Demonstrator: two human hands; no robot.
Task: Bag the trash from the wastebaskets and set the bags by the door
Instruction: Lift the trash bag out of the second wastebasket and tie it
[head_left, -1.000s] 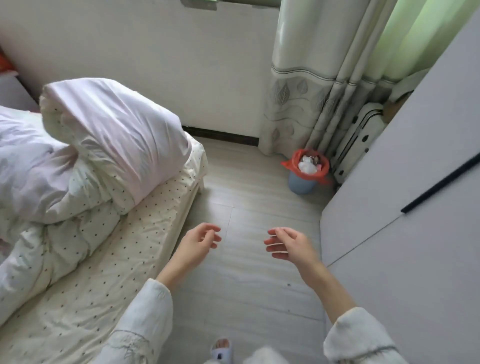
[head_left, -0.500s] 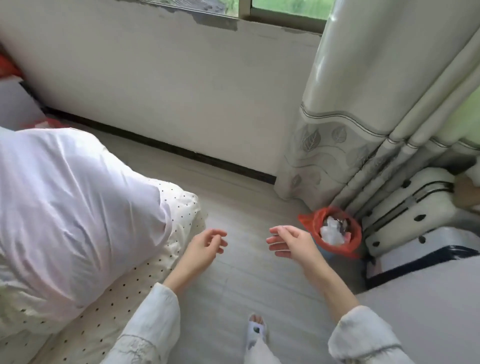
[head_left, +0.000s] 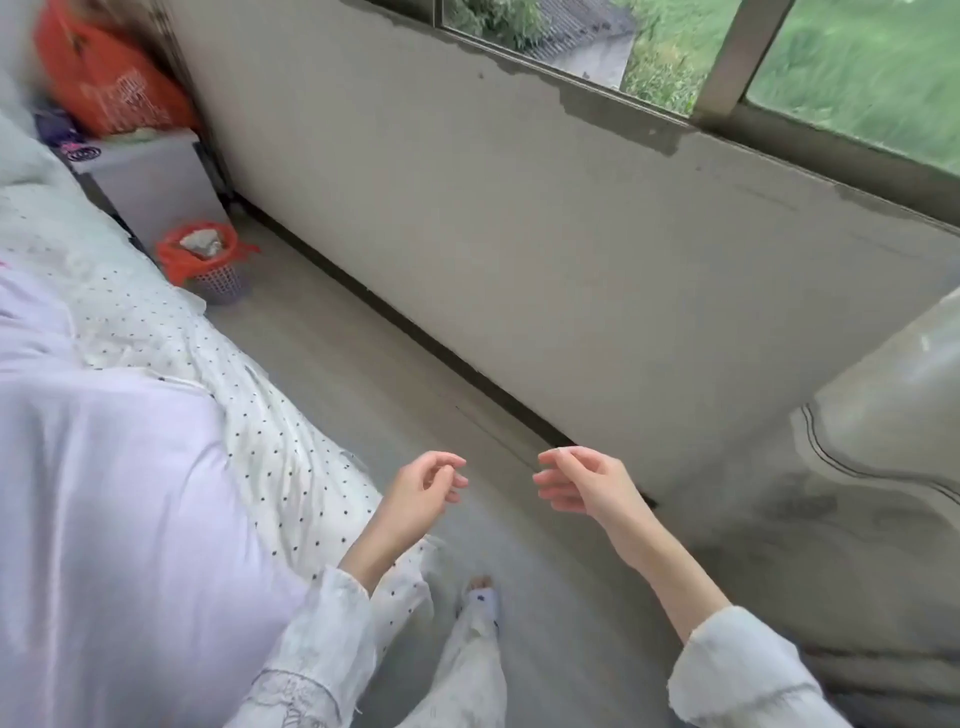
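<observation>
Step judged: approach to wastebasket (head_left: 217, 278), seen w/ red liner bag (head_left: 179, 260) and crumpled trash, on floor (head_left: 363, 374) beside bed (head_left: 156, 332), well ahead. Next: liner rim to be gathered and lifted. Left hand (head_left: 418, 501) and right hand (head_left: 584, 486): grip loosely spread, fingers curled, nothing held or touched.

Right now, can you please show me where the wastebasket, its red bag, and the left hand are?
wastebasket (head_left: 221, 285): head view, on its purple mesh wall.
red bag (head_left: 174, 260): head view, on the part folded over the rim.
left hand (head_left: 421, 496): head view, on the palm; it is empty.
</observation>
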